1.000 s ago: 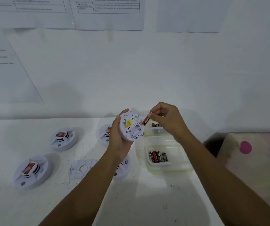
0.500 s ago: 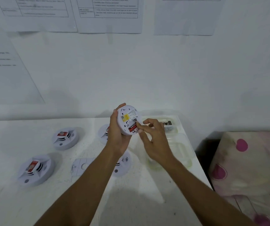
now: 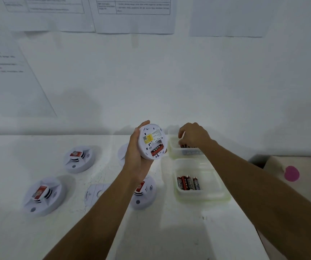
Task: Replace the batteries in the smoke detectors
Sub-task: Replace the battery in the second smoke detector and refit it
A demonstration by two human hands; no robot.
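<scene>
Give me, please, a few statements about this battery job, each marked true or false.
1. The left hand holds a smoke detector off the table, with its back toward the camera. True.
2. The battery bay of the held smoke detector is empty. False: a red battery sits in it.
3. The right hand reaches into the far container. True; whether it grips anything there cannot be told.
4. The near container holds nothing. False: four batteries lie side by side in it.
</scene>
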